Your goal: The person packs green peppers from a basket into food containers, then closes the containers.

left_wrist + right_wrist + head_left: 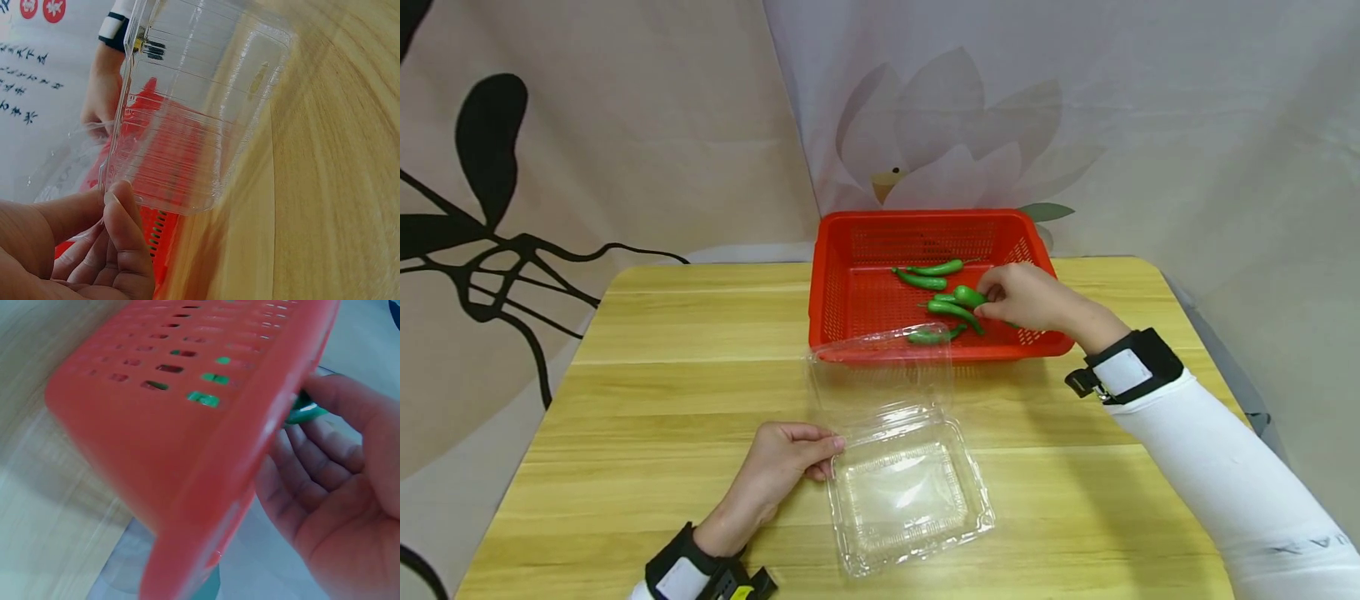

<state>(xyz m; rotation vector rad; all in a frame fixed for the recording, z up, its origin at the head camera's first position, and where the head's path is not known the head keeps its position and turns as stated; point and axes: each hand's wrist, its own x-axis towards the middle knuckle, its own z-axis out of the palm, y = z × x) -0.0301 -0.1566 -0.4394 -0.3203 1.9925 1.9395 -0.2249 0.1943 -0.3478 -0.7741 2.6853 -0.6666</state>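
Note:
My left hand (790, 458) pinches the left edge of a clear plastic clamshell box (902, 492) between thumb and fingers, near its hinge. The box lies opened on the table, its lid (880, 375) tilted up against the front of a red plastic basket (842, 283). In the left wrist view the thumb and fingertips grip the clear rim. Over the right part of the basket, my right hand (1022, 296) pinches a green chili pepper (968, 296). Several other green chili peppers (951, 310) lie on the basket floor; one (927, 336) shows through the lid.
A wooden table (700, 367) carries the basket at its far edge and the box in front of it. Behind hangs a pale curtain (700, 125) with flower and leaf prints. The basket's raised rim (925, 215) runs all around it.

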